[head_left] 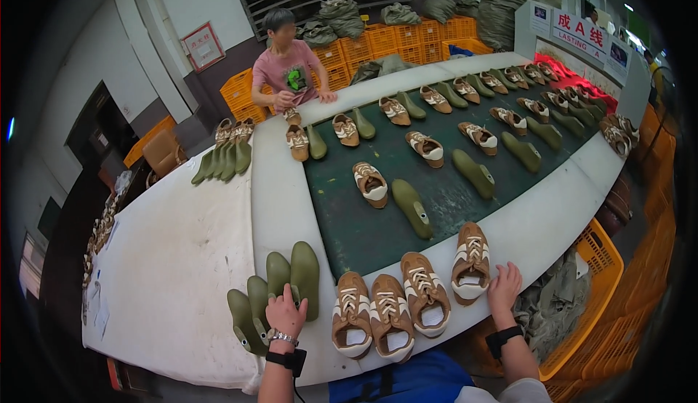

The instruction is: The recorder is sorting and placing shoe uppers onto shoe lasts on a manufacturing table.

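My left hand [285, 312] rests on a group of olive green shoe lasts [275, 290] standing at the near edge of the white table [174, 258]. My right hand [504, 287] touches the heel of a brown and white shoe upper [471, 261] on the table's near rim. Three more brown shoe uppers [389, 312] lie between my hands. Both wrists wear black bands.
A dark green conveyor belt [443, 199] carries pairs of shoe uppers and green lasts away to the right. A person in a pink shirt [287, 69] stands at the far side. More lasts [225, 157] lie far left. Orange crates [589, 316] sit near right.
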The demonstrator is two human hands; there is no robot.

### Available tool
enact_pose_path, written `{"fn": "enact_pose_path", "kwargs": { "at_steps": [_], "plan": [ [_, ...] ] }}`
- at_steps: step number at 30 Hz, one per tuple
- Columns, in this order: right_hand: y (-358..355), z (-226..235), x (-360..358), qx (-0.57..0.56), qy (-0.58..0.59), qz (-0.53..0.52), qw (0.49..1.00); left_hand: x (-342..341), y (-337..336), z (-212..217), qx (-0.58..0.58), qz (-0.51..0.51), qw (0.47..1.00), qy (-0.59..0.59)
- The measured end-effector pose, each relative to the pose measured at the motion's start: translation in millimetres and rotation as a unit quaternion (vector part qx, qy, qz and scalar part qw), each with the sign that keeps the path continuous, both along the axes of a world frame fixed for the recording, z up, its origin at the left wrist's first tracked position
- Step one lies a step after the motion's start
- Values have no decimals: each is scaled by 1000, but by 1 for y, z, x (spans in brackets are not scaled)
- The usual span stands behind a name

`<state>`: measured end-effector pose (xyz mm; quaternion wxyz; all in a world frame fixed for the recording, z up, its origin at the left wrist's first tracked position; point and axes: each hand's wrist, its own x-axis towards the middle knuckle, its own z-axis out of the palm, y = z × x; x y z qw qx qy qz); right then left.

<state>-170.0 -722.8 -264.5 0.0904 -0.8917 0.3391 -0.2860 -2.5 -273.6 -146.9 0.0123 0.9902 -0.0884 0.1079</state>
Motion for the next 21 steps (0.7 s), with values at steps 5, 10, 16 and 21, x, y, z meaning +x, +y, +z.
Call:
{"fn": "enact_pose_path", "kwargs": {
  "at_steps": [5, 10, 16, 21],
  "plan": [
    [7, 11, 2, 7, 5, 12, 1000, 40, -21, -7, 44, -41, 992, 115],
    [5, 19, 3, 18, 7, 15, 1000, 121, -87, -13, 80, -75, 982, 156],
    [8, 25, 5, 28, 2, 11, 1000, 181, -165, -40, 93, 18, 953, 289],
    [-5, 10, -2, 18, 2, 2, 1000, 182, -155, -60, -49, -84, 964, 246]
  ]
}}
